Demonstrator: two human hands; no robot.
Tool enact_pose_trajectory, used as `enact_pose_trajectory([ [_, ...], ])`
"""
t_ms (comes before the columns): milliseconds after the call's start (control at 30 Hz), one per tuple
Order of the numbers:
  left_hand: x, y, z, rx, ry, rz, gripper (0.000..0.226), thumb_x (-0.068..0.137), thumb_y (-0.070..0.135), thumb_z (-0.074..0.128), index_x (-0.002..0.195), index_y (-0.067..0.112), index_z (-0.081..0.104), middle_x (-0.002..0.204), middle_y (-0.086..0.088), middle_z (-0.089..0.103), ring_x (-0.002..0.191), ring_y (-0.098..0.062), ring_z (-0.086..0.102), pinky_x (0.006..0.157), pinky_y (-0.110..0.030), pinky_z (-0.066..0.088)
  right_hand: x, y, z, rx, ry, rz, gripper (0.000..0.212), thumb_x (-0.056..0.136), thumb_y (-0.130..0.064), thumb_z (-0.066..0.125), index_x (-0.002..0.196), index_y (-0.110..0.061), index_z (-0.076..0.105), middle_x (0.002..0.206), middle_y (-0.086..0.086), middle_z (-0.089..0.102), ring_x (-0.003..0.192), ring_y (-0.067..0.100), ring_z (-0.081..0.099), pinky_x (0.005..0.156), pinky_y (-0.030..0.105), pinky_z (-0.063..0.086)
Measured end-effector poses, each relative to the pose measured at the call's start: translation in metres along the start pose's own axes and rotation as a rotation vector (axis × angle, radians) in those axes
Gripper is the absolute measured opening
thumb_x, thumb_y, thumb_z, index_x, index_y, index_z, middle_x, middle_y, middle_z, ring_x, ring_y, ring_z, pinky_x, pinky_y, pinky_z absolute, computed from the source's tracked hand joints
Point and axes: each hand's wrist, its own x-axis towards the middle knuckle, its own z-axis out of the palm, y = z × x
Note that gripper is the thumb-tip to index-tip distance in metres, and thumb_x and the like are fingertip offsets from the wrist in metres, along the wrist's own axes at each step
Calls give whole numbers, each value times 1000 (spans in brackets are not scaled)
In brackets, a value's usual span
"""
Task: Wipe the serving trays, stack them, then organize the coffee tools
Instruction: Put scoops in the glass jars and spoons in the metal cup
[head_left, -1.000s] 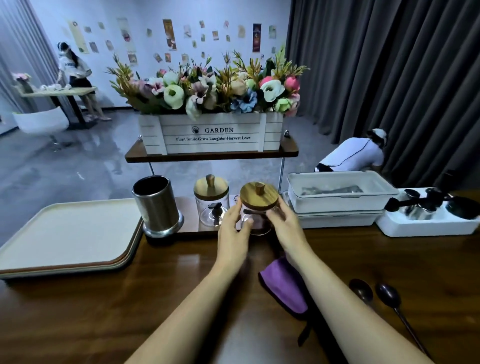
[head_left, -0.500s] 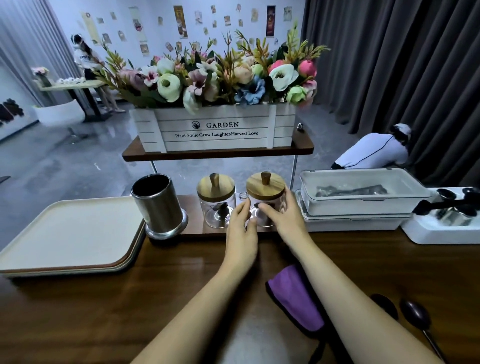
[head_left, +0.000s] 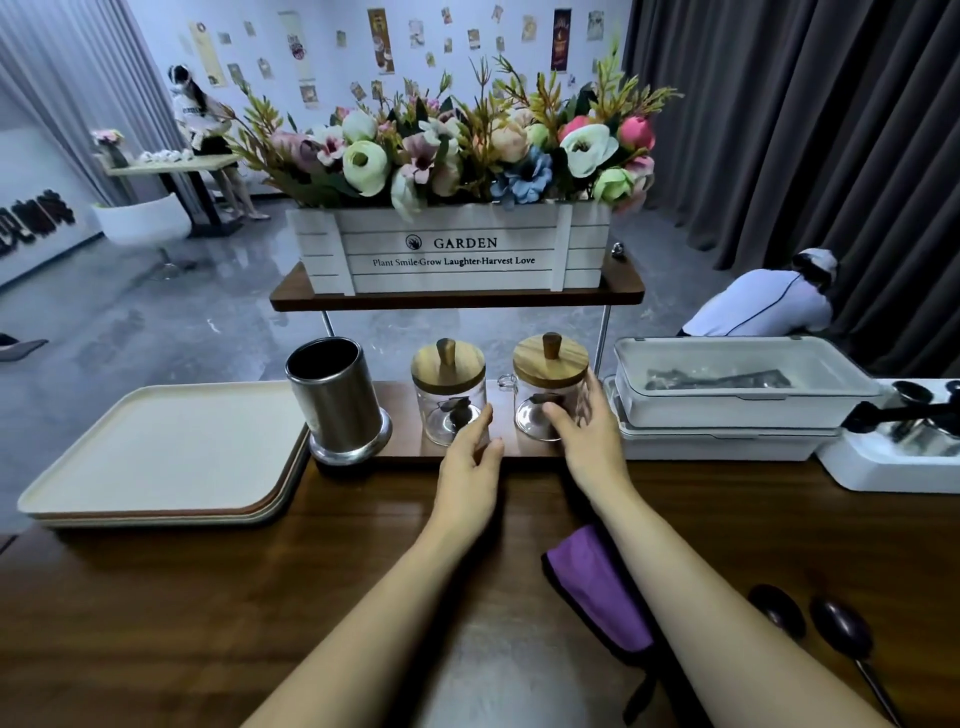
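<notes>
Two glass jars with wooden lids stand side by side on the low wooden shelf (head_left: 402, 451): the left jar (head_left: 448, 387) and the right jar (head_left: 546, 382). My right hand (head_left: 589, 434) holds the right jar low down, thumb in front and fingers round its right side. My left hand (head_left: 470, 460) hovers with relaxed fingers between the jars, just in front of the left jar's base, holding nothing. A stack of cream serving trays (head_left: 156, 457) lies at the left. A purple cloth (head_left: 602, 592) lies on the dark wooden table under my right forearm.
A steel cylinder (head_left: 332, 400) stands left of the jars. Stacked white boxes (head_left: 727, 410) and a white tray of dark coffee tools (head_left: 904, 452) sit to the right. Two dark spoons (head_left: 810, 621) lie near right. A flower crate (head_left: 452, 249) tops the shelf.
The right jar, held up by both hands a second ago, now stands on the shelf beside the left jar. My left hand has come off it.
</notes>
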Motion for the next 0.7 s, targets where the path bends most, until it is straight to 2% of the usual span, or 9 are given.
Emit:
enact_pose_trajectory([
  [100, -5, 1, -11, -28, 25, -27, 49, 102, 13, 58, 150, 19, 49, 148, 8, 53, 134, -1, 48, 119, -31, 35, 3, 18, 1, -110, 2, 25, 73, 80, -54, 68, 146, -42, 40, 139, -17, 57, 133, 6, 50, 115, 47, 38],
  [167, -10, -2, -19, -39, 47, -38, 48, 101, 21, 61, 148, 27, 52, 144, 9, 59, 134, -6, 53, 118, -39, 39, -8, 15, 3, -181, 43, 35, 80, 82, -61, 65, 151, -35, 36, 151, -12, 48, 142, 10, 41, 118, 47, 33],
  [200, -14, -4, -24, -51, 62, -32, 48, 99, 25, 61, 146, 31, 54, 140, 9, 63, 132, -9, 56, 117, -43, 41, -20, 4, 4, -201, 64, 18, 79, 86, -58, 63, 154, -30, 34, 157, -9, 41, 146, 10, 34, 122, 42, 28],
  [267, -23, -6, -36, -90, 106, -5, 44, 97, 27, 61, 141, 33, 58, 130, 9, 69, 127, -9, 60, 114, -45, 44, -46, -18, 10, -246, 92, -41, 70, 96, -40, 62, 157, -23, 33, 164, -8, 27, 151, 5, 20, 122, 19, 14],
  [333, -34, -7, -51, -128, 178, 17, 36, 101, 18, 59, 134, 31, 63, 121, 9, 74, 122, -7, 64, 113, -44, 46, -67, -29, 18, -261, 104, -140, 56, 99, -25, 62, 152, -20, 43, 164, -7, 26, 151, 3, 17, 117, 9, 12],
  [400, -47, -8, -72, -137, 260, 26, 30, 103, 16, 58, 124, 34, 69, 114, 11, 76, 118, -6, 66, 110, -42, 48, -81, -36, 31, -248, 92, -251, 43, 99, -15, 60, 142, -17, 56, 162, -5, 32, 151, 7, 23, 119, 14, 19],
  [500, -59, -10, -108, -116, 378, 58, 20, 101, 25, 62, 115, 36, 73, 111, 11, 76, 113, -10, 68, 106, -45, 51, -89, -44, 54, -233, 12, -327, 39, 98, -10, 59, 137, -16, 62, 157, -4, 41, 147, 4, 31, 119, 17, 25],
  [633, -56, -4, -149, -81, 484, 92, 21, 101, 19, 62, 119, 25, 71, 115, 11, 73, 110, -6, 66, 104, -40, 52, -96, -59, 95, -201, -123, -344, 41, 98, -13, 60, 139, -14, 60, 151, -7, 48, 142, -3, 36, 114, 11, 26],
  [700, -47, -1, -165, -71, 514, 100, 25, 100, 21, 64, 125, 24, 68, 121, 12, 69, 112, -2, 63, 103, -36, 52, -96, -60, 118, -185, -217, -330, 44, 99, -18, 59, 143, -15, 55, 153, -9, 44, 144, -3, 33, 117, 16, 25],
])
